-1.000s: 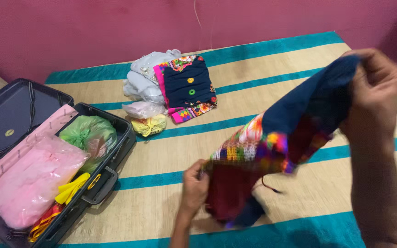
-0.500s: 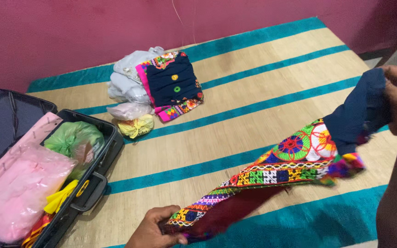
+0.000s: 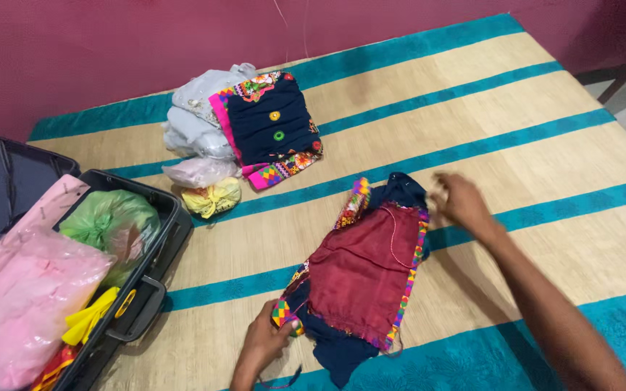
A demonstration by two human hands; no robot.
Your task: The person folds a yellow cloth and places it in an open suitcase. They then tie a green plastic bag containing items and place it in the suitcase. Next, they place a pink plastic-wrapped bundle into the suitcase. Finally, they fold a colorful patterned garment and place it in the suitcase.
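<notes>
Maroon-lined embroidered garment [image 3: 362, 279] flat on striped mat [image 3: 545, 152]; left hand [image 3: 268, 340] pinching its corner, right hand [image 3: 459, 203] loose, blurred beside. Open suitcase [image 3: 146, 289] left, folded clothes [image 3: 251, 127] beyond.

The open dark suitcase [image 3: 155, 239] at the left holds two plastic packages: a large pale pink bag [image 3: 27, 300] and, behind it, a knotted green bag [image 3: 110, 221]. Just beyond the suitcase's far corner lie a small knotted yellow bag [image 3: 214, 198] and a whitish translucent bag [image 3: 201, 172].

Garment [image 3: 362, 271] on the mat [image 3: 545, 166], open suitcase [image 3: 74, 275] left, folded clothes pile [image 3: 244, 127] behind.
</notes>
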